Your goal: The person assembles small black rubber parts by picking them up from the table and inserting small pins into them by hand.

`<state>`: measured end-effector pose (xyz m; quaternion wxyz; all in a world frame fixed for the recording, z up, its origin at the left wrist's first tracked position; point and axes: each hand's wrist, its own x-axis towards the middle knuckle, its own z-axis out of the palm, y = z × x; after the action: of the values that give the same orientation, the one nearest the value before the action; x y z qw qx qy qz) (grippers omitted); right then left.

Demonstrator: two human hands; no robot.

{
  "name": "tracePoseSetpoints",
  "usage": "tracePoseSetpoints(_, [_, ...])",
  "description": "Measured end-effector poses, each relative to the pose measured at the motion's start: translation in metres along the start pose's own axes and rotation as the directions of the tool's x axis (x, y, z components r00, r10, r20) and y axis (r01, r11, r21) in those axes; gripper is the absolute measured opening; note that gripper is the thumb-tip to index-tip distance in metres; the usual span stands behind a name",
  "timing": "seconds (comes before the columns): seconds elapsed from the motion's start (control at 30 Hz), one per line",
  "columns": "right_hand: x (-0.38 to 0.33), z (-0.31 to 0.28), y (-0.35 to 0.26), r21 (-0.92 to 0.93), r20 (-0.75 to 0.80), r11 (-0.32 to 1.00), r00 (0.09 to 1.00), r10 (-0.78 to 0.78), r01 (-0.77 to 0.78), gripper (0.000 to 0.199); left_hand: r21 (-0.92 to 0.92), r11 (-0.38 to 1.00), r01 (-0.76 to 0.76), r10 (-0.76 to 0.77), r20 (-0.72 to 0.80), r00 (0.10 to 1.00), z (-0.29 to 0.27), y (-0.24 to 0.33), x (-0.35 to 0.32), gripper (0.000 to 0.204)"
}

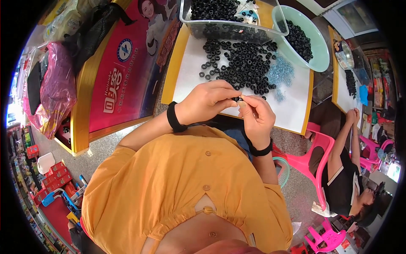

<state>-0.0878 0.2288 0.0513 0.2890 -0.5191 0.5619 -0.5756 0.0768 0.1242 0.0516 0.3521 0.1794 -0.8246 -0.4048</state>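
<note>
Two hands: the left hand (207, 101) and the right hand (257, 115) meet above the near edge of the white table (292, 111), fingertips touching around one small black ring (238, 99).
Left fingers: curled together, thumb and forefinger pinched on the ring from its left side.
Right fingers: bunched, thumb and forefinger closed on the same ring from its right side.
Ring position: between the two sets of fingertips, held in the air just above the table's near edge.
Ring axis: too small and too covered by fingers to tell which way its hole points or whether it has a long axis.
Wrists: each carries a black band.
Pile: many loose black rings (245, 65) lie on the table beyond the hands, with a patch of small pale blue pieces (280, 74) beside them.
Containers: a clear plastic box (230, 19) and a pale green basin (315, 42), both holding black rings, stand at the far edge.
Neighbour: another person (344, 169) sits on a pink chair (311, 158) to the right.
</note>
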Motion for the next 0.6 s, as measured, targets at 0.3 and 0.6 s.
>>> tracePoseSetpoints(0.3, [-0.002, -0.002, -0.014, 0.213, 0.023, 0.974, 0.997, 0.073, -0.076, 0.013, -0.28, 0.935, 0.218, -0.215, 0.04, 0.976, -0.004, 0.014, 0.0, 0.027])
tracePoseSetpoints(0.6, [-0.001, -0.006, -0.027, -0.001, -0.008, 1.0, 1.0, -0.021, 0.021, 0.013, -0.094, 0.995, -0.041, 0.039, -0.017, 0.999, -0.007, 0.02, 0.002, 0.032])
